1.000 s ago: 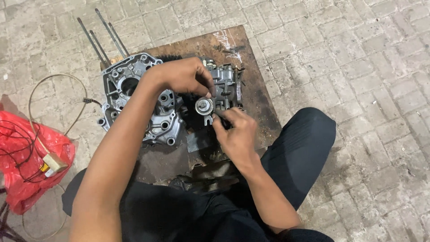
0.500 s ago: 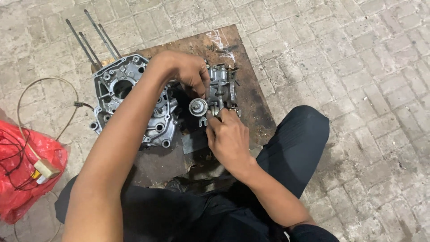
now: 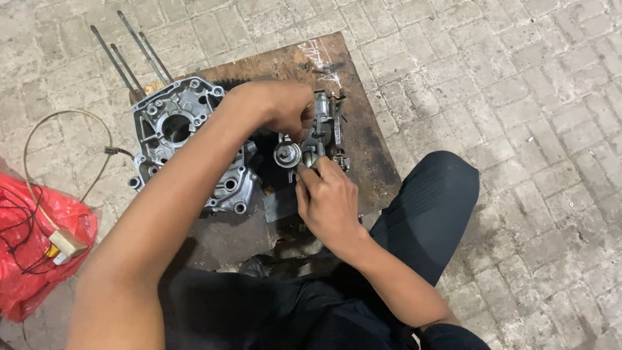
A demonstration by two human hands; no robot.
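Observation:
A small grey metal carburettor-like part (image 3: 322,133) stands on a dark wooden board (image 3: 363,139). A round metal cap with a forked tab (image 3: 286,155) sits at its left side. My left hand (image 3: 282,107) grips the part from above. My right hand (image 3: 329,201) holds its lower end, fingertips pinched just beside the round cap. Whether a small tool or screw is between the fingers is hidden.
A grey aluminium engine crankcase half (image 3: 184,139) with several long studs (image 3: 126,55) lies on the board's left. A red plastic bag (image 3: 35,249) with wires and a beige connector (image 3: 68,243) lies at far left. My black-trousered knee (image 3: 427,201) borders the board; paving bricks surround it.
My right hand has moved up and left, closer onto the part beside the round cap. My left hand has shifted slightly over the top of the part. The view has drifted a little.

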